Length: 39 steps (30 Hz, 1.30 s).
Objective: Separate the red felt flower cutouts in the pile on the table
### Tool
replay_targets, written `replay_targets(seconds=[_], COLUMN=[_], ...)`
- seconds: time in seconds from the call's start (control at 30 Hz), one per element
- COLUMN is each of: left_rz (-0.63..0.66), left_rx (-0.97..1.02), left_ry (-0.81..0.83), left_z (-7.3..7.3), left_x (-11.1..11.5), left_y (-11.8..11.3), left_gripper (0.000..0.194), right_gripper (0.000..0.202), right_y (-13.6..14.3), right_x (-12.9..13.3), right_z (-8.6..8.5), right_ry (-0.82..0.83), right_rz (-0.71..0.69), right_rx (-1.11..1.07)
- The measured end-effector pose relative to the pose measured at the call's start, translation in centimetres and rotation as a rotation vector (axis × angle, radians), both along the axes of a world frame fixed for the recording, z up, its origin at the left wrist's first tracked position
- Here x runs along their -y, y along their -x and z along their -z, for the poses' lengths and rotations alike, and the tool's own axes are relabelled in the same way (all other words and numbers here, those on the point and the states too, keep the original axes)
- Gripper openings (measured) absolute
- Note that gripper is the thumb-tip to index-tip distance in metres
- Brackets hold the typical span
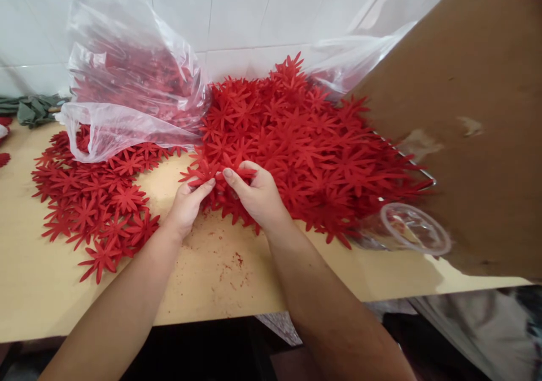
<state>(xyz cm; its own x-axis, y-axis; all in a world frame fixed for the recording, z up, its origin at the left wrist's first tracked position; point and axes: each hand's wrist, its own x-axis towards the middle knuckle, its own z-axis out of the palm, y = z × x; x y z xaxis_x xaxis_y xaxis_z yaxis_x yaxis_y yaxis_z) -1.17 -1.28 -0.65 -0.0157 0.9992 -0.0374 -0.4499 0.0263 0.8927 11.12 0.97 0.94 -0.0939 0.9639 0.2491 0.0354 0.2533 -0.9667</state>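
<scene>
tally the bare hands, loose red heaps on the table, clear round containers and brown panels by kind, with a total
Bare hands: 2, left hand and right hand
Loose red heaps: 2, left heap and right heap
Clear round container: 1
Brown panel: 1
Total: 6

left grip (186, 205) bare | right grip (263, 198) bare | forearms (131, 282) bare | thumbnails (228, 173) short

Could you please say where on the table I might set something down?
Bare: near-left tabletop, bordered by the left red pile and left forearm; front strip between right forearm and clear tub. Red crumbs dot the patch between the forearms. The larger red pile and plastic bag crowd the back.
</scene>
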Motion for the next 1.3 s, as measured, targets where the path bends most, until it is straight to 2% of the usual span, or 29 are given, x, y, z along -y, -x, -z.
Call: replay_targets(seconds=[0.1, 0.17, 0.3, 0.43, 0.6, 0.83, 0.97, 1.07, 1.17, 1.23, 1.3], left_rz=[0.085, 0.111, 0.072, -0.07, -0.167, -0.173, -0.184, -0.16, -0.151, -0.16, -0.171], left_rx=[0.047, 0.045, 0.029, 0.064, 0.118, 0.064, 0.052, 0.013, -0.012, -0.004, 0.011], left_ry=[0.05, 0.09, 0.143, 0.181, 0.215, 0.17, 0.197, 0.199, 0.161, 0.166, 0.194], left_z=[-0.3, -0.5, -0.7, -0.7, -0.6, -0.5, -0.7, -0.7, -0.5, -0.4, -0.4], left_x=[0.3, 0.4, 0.3, 0.0, -0.6, -0.4, -0.3, -0.2, -0.2, -0.2, -0.3], left_y=[-0.2, -0.2, -0.1, 0.1, 0.4, 0.3, 0.2, 0.0, -0.1, -0.1, 0.0], left_gripper=[0.025, 0.024, 0.021, 0.02, 0.023, 0.022, 0.021, 0.018, 0.014, 0.012, 0.012], right_gripper=[0.048, 0.047, 0.047, 0.048, 0.039, 0.027, 0.028, 0.031, 0.022, 0.017, 0.014], right_y=[0.1, 0.2, 0.4, 0.1, -0.7, -0.7, -0.3, 0.1, 0.1, -0.3, -0.9], right_x=[0.1, 0.2, 0.4, 0.4, 0.3, -0.3, -0.3, -0.1, -0.1, -0.3, -0.7], right_z=[-0.1, -0.1, 0.0, 0.1, 0.0, 0.3, 0.6, 0.7, 0.7, 0.8, 0.8], right_ry=[-0.005, 0.027, 0.082, 0.076, 0.149, 0.179, 0.118, 0.081, 0.061, 0.038, 0.019], right_rz=[-0.019, -0.093, -0.243, -0.213, -0.222, -0.116, -0.039, -0.064, -0.099, -0.047, 0.062], right_rx=[0.017, 0.026, 0.047, 0.045, -0.133, -0.131, -0.087, -0.062, -0.014, -0.001, -0.004])
